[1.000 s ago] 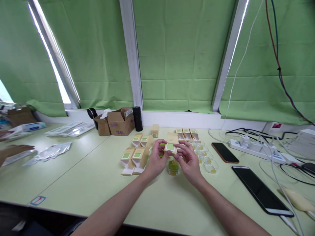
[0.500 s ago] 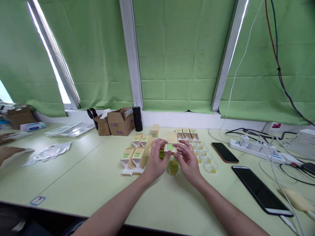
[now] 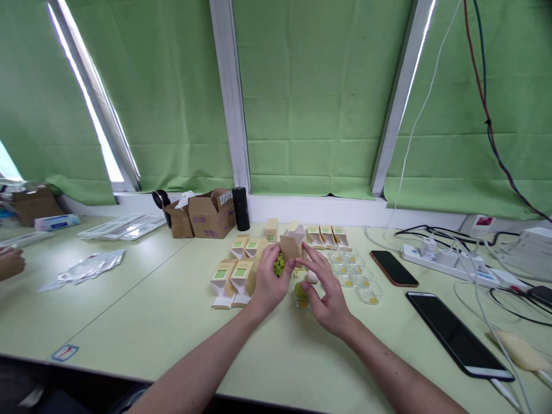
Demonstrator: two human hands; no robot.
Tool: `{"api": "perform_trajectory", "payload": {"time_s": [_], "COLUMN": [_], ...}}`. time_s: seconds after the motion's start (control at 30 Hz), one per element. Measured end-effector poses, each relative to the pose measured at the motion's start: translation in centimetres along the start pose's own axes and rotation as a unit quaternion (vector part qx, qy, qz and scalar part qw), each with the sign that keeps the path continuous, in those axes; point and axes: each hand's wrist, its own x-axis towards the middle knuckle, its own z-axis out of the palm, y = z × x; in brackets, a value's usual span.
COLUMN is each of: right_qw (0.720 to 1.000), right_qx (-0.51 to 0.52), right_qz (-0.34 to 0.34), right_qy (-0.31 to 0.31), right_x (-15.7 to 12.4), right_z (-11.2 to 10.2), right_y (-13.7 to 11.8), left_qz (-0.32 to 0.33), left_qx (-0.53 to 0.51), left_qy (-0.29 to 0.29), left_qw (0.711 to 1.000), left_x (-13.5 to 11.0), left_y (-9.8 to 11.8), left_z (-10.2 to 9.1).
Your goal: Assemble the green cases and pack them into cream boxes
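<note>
My left hand (image 3: 272,279) is closed around a small cardboard box (image 3: 290,247), a plain brown panel of which stands up. Green shows beside its fingers; whether that belongs to the box I cannot tell. My right hand (image 3: 325,290) has its fingers apart, some fingertips at the box's right edge. Its thumb is beside a clear container with green contents (image 3: 302,293), partly covering it. Left of my hands stand several open cream boxes (image 3: 245,275) with green squares. To the right lie several clear plastic cups (image 3: 370,294) with yellow spots.
More cream boxes (image 3: 326,234) stand at the back. Farther left are brown cartons (image 3: 211,215), a black cylinder (image 3: 240,209) and silvery packets (image 3: 86,269). Two phones (image 3: 457,330) and a power strip (image 3: 448,263) with cables lie right. Another person's hand (image 3: 11,263) shows far left.
The box has turned from its green-square face to a plain brown panel. My right fingers have spread, the thumb dropping toward the green-filled container. The other person's hand has drawn back left.
</note>
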Motion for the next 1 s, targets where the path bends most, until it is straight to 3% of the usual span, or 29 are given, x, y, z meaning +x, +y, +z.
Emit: {"api": "perform_trajectory", "payload": {"time_s": [0.17, 0.3, 0.4, 0.53, 0.7, 0.87, 1.0], "right_qw": [1.000, 0.992, 0.959, 0.907, 0.887, 0.884, 0.882], "right_qx": [-0.005, -0.113, -0.234, -0.340, -0.375, -0.382, -0.384], "right_qz": [-0.020, 0.052, 0.125, 0.099, 0.079, 0.093, 0.096], "right_qy": [0.009, -0.006, -0.101, -0.227, -0.257, -0.253, -0.257], "right_x": [0.2, 1.1, 1.9, 1.7, 0.7, 0.6, 0.6], "right_z": [-0.4, -1.4, -2.1, -2.4, -3.3, -4.8, -5.3], "right_y": [-0.1, 0.4, 0.2, -0.2, 0.4, 0.9, 0.7], "left_qz": [-0.091, -0.144, -0.166, -0.181, -0.178, -0.144, -0.145], "left_qx": [-0.077, -0.136, -0.152, -0.165, -0.113, 0.027, 0.074], "left_qy": [0.011, -0.016, -0.051, -0.110, -0.176, -0.196, -0.209], "left_qw": [0.993, 0.980, 0.973, 0.963, 0.962, 0.970, 0.964], "left_x": [0.8, 1.8, 2.7, 3.0, 1.8, 0.3, -1.0], "left_y": [-0.9, -1.0, -0.3, 0.5, -0.8, -1.6, -1.2], "left_z": [-0.2, -1.1, -2.1, -3.5, -4.7, -5.4, -5.2]}}
